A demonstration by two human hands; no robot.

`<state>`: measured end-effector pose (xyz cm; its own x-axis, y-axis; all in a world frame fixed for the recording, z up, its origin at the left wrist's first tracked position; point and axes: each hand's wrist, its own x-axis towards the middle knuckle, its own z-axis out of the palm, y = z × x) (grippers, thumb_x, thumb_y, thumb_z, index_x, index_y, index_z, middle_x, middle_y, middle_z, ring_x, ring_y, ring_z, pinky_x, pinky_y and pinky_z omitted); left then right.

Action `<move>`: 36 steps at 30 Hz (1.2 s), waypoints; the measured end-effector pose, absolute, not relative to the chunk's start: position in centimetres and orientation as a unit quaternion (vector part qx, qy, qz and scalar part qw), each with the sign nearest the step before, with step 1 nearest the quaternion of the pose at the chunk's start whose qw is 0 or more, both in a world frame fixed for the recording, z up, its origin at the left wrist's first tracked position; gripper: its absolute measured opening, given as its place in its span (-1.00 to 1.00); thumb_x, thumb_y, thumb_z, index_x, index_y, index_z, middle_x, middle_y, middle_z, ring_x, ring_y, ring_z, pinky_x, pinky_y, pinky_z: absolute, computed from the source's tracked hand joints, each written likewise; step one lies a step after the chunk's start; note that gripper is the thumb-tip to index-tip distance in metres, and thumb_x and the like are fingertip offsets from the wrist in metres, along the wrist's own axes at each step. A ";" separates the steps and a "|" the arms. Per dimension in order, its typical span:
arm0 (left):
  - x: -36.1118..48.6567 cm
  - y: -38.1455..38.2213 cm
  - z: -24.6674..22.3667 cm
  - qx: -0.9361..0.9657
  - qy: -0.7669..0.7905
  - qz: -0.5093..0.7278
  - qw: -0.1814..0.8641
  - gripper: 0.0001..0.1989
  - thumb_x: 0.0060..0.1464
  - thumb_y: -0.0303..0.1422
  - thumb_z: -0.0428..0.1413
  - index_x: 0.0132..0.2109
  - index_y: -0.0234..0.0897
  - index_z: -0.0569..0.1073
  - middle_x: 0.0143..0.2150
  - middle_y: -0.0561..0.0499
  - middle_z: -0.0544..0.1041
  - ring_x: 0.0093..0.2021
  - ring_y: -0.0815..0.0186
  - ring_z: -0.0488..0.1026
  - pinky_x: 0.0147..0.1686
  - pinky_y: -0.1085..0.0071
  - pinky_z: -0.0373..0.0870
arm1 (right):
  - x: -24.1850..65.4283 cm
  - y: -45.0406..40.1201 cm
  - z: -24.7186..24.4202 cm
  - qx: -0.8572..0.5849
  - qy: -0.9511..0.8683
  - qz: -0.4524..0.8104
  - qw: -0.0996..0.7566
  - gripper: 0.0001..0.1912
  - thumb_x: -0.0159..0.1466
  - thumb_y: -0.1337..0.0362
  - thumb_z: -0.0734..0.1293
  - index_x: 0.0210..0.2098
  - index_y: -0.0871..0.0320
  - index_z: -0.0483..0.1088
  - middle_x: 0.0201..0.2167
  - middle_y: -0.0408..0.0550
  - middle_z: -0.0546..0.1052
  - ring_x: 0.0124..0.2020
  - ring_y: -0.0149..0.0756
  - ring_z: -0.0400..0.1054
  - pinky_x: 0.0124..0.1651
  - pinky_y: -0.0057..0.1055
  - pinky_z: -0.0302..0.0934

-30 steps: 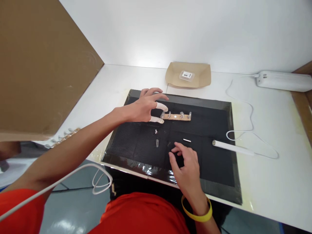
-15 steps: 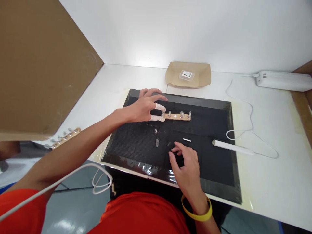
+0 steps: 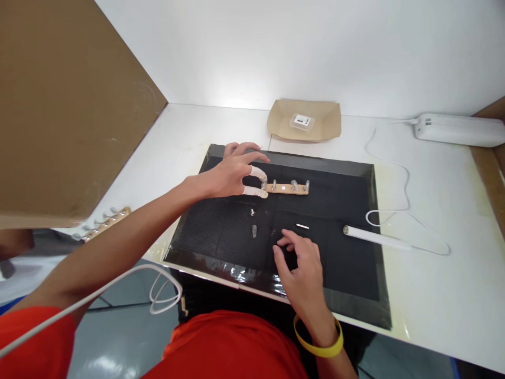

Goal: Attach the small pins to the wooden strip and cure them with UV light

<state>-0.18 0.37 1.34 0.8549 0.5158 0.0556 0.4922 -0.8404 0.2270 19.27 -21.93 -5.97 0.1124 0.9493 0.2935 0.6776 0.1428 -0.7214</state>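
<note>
My left hand, with white covers on thumb and index finger, pinches the left end of a small wooden strip. The strip bears several clear pieces with metal screws and lies on the black mat. My right hand rests over the mat's front part, fingers apart and slightly curled, holding nothing. Between the hands lie a small metal screw and a grey translucent piece. A short white-and-dark bit is just beyond my right fingertips.
A white pen-shaped tool with a cable lies at the mat's right. Behind the mat stands a brown paper tray holding a clear box. A white power strip is back right. Another wooden strip lies left, near another person's arm.
</note>
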 end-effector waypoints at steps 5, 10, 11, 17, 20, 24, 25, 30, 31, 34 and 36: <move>0.1 0.3 1.0 0.953 0.272 0.079 0.108 -0.87 0.22 -0.29 0.26 -0.10 -0.14 0.65 0.32 -0.10 0.49 0.43 -0.11 0.16 0.23 -0.11 0.00 | 19.3 -22.0 -6.0 -0.636 -0.641 0.176 0.393 -0.74 0.43 0.29 0.31 0.10 0.08 0.39 -0.26 -0.11 0.62 -0.25 -0.24 0.44 -0.07 -0.21 0.27; 0.4 0.3 1.0 0.954 0.264 0.081 0.115 -0.87 0.23 -0.26 0.28 -0.09 -0.12 0.64 0.31 -0.08 0.50 0.44 -0.09 0.16 0.24 -0.10 0.00 | 19.3 -22.0 -6.2 -0.632 -0.644 0.171 0.397 -0.72 0.42 0.30 0.31 0.12 0.08 0.37 -0.25 -0.11 0.62 -0.23 -0.24 0.45 -0.06 -0.21 0.27; 0.5 0.3 1.1 0.955 0.262 0.079 0.113 -0.87 0.23 -0.26 0.28 -0.09 -0.12 0.65 0.31 -0.08 0.50 0.44 -0.09 0.16 0.24 -0.10 0.00 | 19.3 -22.0 -6.2 -0.631 -0.645 0.170 0.397 -0.72 0.43 0.30 0.31 0.12 0.08 0.37 -0.25 -0.11 0.62 -0.22 -0.24 0.45 -0.06 -0.21 0.27; 0.2 0.4 1.1 0.957 0.257 0.075 0.108 -0.87 0.28 -0.30 0.21 -0.09 -0.11 0.66 0.30 -0.08 0.51 0.43 -0.07 0.18 0.22 -0.09 0.02 | 19.3 -22.0 -6.2 -0.632 -0.643 0.172 0.398 -0.74 0.43 0.29 0.31 0.10 0.08 0.38 -0.26 -0.11 0.61 -0.23 -0.23 0.46 -0.07 -0.21 0.27; 0.0 0.3 0.6 0.956 0.261 0.086 0.099 -0.81 0.25 -0.22 0.26 -0.03 -0.11 0.63 0.30 -0.10 0.51 0.42 -0.09 0.18 0.21 -0.07 0.03 | 19.3 -22.0 -6.2 -0.631 -0.643 0.174 0.397 -0.73 0.42 0.30 0.32 0.11 0.08 0.37 -0.25 -0.11 0.61 -0.23 -0.23 0.46 -0.06 -0.21 0.27; 0.3 0.0 -0.3 0.949 0.286 0.094 0.092 -0.51 0.08 0.04 0.36 0.03 -0.18 0.61 0.31 -0.20 0.50 0.41 -0.20 0.18 0.23 -0.11 0.00 | 19.3 -22.0 -6.2 -0.633 -0.644 0.175 0.392 -0.73 0.42 0.31 0.32 0.11 0.08 0.37 -0.25 -0.11 0.61 -0.22 -0.24 0.45 -0.06 -0.21 0.27; 0.4 -0.1 -0.6 0.947 0.294 0.090 0.093 -0.50 0.09 0.05 0.36 0.02 -0.20 0.62 0.31 -0.22 0.50 0.41 -0.21 0.18 0.24 -0.12 -0.01 | 19.3 -22.0 -6.1 -0.633 -0.644 0.176 0.391 -0.73 0.43 0.30 0.31 0.11 0.08 0.37 -0.25 -0.11 0.62 -0.22 -0.24 0.45 -0.06 -0.21 0.27; 0.9 -0.3 -1.4 0.938 0.322 0.069 0.110 -0.75 0.16 -0.14 0.31 -0.10 -0.17 0.67 0.30 -0.17 0.50 0.41 -0.20 0.17 0.26 -0.18 -0.06 | 19.4 -22.0 -6.1 -0.634 -0.643 0.176 0.392 -0.74 0.44 0.29 0.29 0.11 0.08 0.38 -0.25 -0.10 0.62 -0.22 -0.23 0.45 -0.07 -0.21 0.26; 1.0 -0.4 -1.6 0.936 0.324 0.075 0.113 -0.78 0.15 -0.17 0.31 -0.11 -0.16 0.68 0.29 -0.17 0.51 0.40 -0.20 0.18 0.26 -0.20 -0.07 | 19.4 -22.0 -6.1 -0.635 -0.642 0.175 0.392 -0.74 0.44 0.28 0.29 0.10 0.08 0.38 -0.25 -0.10 0.62 -0.22 -0.22 0.45 -0.07 -0.20 0.26; 1.2 -0.8 -2.1 0.928 0.336 0.111 0.116 -0.81 0.13 -0.22 0.30 -0.10 -0.10 0.68 0.25 -0.15 0.55 0.37 -0.18 0.23 0.25 -0.23 -0.05 | 19.4 -22.0 -6.1 -0.635 -0.642 0.179 0.390 -0.74 0.43 0.28 0.30 0.11 0.08 0.38 -0.25 -0.10 0.62 -0.23 -0.22 0.45 -0.07 -0.20 0.26; 1.3 -1.1 -2.3 0.921 0.347 0.130 0.116 -0.83 0.15 -0.21 0.29 -0.12 -0.10 0.67 0.23 -0.13 0.57 0.36 -0.15 0.26 0.23 -0.22 -0.03 | 19.3 -22.0 -6.2 -0.635 -0.640 0.179 0.393 -0.73 0.44 0.28 0.29 0.12 0.07 0.38 -0.25 -0.09 0.62 -0.23 -0.22 0.45 -0.07 -0.20 0.26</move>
